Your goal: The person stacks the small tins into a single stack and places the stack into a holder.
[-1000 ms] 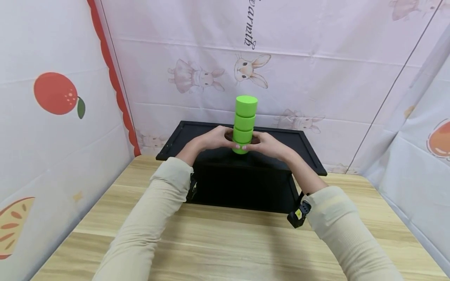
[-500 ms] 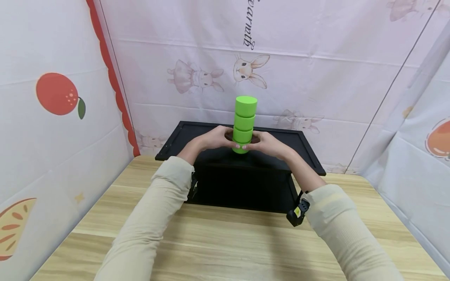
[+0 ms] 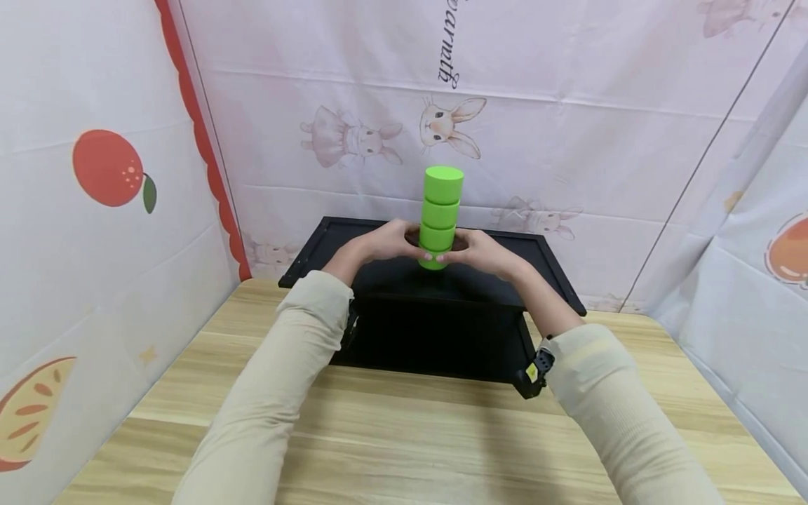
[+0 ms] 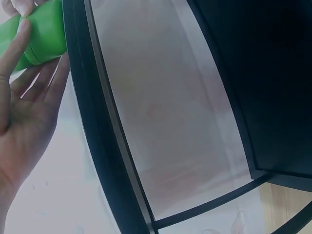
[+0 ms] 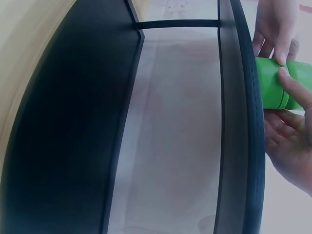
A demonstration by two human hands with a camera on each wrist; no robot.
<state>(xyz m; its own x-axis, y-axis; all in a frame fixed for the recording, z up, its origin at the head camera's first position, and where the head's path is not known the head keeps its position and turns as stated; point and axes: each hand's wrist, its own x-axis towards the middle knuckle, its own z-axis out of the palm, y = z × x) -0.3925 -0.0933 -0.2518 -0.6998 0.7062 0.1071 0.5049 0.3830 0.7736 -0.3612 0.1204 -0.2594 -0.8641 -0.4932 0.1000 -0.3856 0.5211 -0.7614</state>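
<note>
A tall stack of bright green cylinders (image 3: 440,214), one on top of another, stands upright over the top board of a black two-level shelf (image 3: 372,277). My left hand (image 3: 390,242) grips the lower part from the left, and my right hand (image 3: 485,252) grips it from the right. Both thumbs meet at the front of the stack near its base; the other fingers reach round behind. In the left wrist view, the green cylinder (image 4: 46,34) shows beside the board's edge. Whether its base touches the board I cannot tell.
The shelf's lower board (image 3: 435,337) lies below the top one, on a wood-grain table (image 3: 404,435). A pink cloth with printed rabbits (image 3: 536,140) hangs behind. White printed cloth walls (image 3: 69,266) flank both sides.
Both hands and the green stack have shifted slightly upward in the head view over the last half second. The shelf stays in place, and both hands keep their grip.
</note>
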